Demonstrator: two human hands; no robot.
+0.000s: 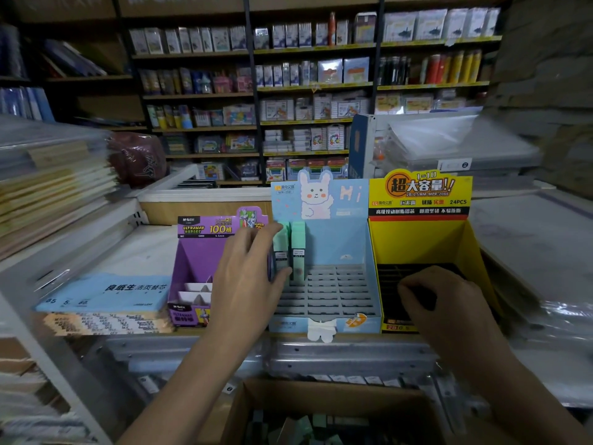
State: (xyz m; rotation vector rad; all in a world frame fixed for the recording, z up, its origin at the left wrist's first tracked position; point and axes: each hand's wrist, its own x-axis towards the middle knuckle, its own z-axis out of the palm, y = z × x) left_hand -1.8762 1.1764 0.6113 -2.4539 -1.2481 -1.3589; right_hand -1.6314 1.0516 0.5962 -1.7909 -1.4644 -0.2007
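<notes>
A light blue display box (343, 242) with a rabbit on its back card stands on the counter, its grey slotted tray mostly bare. Two mint green lead cases stand upright in its back left slots. My left hand (247, 277) grips the left green case (279, 248) between thumb and fingers; the second green case (298, 252) stands free beside it. To the right is a yellow display box (420, 239) with a black slotted tray. My right hand (446, 303) rests on that tray with curled fingers; what it pinches is hidden.
A purple display box (195, 261) stands left of the blue one, with a blue paper pack (106, 292) further left. A brown carton (321, 415) of loose green and dark cases sits below the counter. Stacked notebooks fill the left side, stocked shelves the back.
</notes>
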